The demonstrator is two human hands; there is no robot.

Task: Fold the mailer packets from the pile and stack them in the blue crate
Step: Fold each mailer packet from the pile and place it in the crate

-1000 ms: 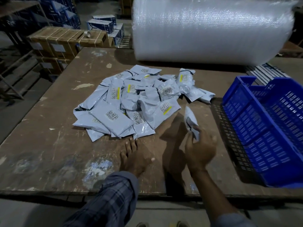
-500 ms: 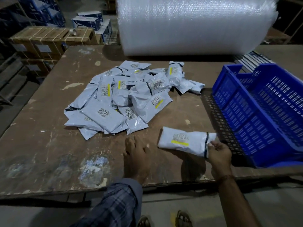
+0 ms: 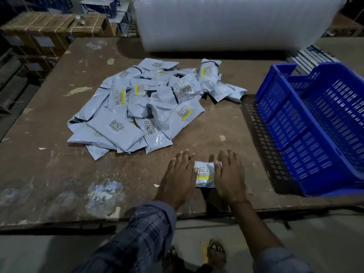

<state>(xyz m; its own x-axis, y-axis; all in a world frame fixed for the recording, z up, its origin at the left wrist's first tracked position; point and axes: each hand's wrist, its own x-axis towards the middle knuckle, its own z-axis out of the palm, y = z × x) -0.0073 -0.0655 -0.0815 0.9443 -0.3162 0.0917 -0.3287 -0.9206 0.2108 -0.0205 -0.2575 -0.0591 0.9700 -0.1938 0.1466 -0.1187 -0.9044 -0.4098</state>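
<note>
A grey mailer packet (image 3: 204, 174) with a barcode label and yellow strip lies near the table's front edge, between my two hands. My left hand (image 3: 180, 177) lies flat on its left part, fingers straight. My right hand (image 3: 229, 174) presses flat on its right part, fingers spread. Only the packet's middle shows between them. The pile of grey mailer packets (image 3: 149, 107) sits at the table's centre, beyond my hands. The blue crate (image 3: 315, 123) stands tilted at the right, and no packets show inside it.
A large roll of bubble wrap (image 3: 236, 22) lies across the table's (image 3: 59, 184) far side. Cardboard boxes (image 3: 49, 30) stand at the back left. A dark perforated mat (image 3: 262, 144) lies beside the crate. My sandalled feet (image 3: 214, 253) show below the table edge.
The packet, laid out long under my right hand half a second ago, now lies between both flat hands nearer the front edge. My left hand has moved right onto it.
</note>
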